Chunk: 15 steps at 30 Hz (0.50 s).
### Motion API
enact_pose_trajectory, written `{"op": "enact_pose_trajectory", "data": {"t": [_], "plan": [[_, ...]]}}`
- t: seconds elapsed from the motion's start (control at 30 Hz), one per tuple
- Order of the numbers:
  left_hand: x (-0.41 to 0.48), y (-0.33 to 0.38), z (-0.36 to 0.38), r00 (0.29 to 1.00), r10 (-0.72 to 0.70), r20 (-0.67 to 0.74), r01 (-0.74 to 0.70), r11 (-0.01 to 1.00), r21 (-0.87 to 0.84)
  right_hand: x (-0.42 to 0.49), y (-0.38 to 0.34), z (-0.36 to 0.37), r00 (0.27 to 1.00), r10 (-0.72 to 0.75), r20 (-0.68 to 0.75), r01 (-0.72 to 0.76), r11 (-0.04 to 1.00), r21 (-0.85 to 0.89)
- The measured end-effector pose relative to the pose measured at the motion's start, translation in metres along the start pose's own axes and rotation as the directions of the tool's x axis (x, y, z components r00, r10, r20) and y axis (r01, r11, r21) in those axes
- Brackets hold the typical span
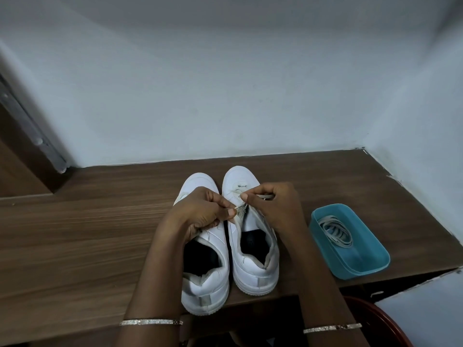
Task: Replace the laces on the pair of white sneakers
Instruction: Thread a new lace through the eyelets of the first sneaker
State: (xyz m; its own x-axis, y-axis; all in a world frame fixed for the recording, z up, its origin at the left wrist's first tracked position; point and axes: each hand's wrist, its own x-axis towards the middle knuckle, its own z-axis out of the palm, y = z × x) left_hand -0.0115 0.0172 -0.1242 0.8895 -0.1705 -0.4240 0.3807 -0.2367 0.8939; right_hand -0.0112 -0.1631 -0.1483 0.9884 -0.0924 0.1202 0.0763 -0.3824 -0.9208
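Left grip (200,211) and right grip (274,205) close together, both in a pinch

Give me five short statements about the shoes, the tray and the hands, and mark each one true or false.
1. Two white sneakers stand side by side on the wooden table, toes toward the wall. True.
2. The teal tray sits left of the sneakers. False: it sits to their right.
3. Grey laces lie coiled in the tray. True.
4. The left hand lies flat on the table. False: its fingers pinch a grey strip at the tongue of the right-side sneaker.
5. The right hand grips a lace over that same sneaker. True.
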Motion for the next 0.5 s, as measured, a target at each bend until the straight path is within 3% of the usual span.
{"op": "enact_pose_trajectory", "data": {"t": [0.13, 0.3, 0.5], "plan": [[-0.001, 0.000, 0.000, 1.000, -0.008, 0.005, 0.008, 1.000, 0.019, 0.001, 0.000, 0.002, 0.998, -0.055, -0.012, 0.054, 0.994, -0.090], [0.000, 0.001, 0.001, 1.000, -0.017, 0.005, 0.016, 1.000, 0.018, -0.003, 0.000, -0.018, 0.992, 0.006, 0.125, -0.041, 0.959, 0.279], [0.002, 0.000, 0.001, 1.000, -0.016, 0.000, 0.016, 1.000, 0.027, -0.009, -0.007, -0.035, 0.969, 0.009, 0.245, -0.087, 0.948, 0.306]]}}
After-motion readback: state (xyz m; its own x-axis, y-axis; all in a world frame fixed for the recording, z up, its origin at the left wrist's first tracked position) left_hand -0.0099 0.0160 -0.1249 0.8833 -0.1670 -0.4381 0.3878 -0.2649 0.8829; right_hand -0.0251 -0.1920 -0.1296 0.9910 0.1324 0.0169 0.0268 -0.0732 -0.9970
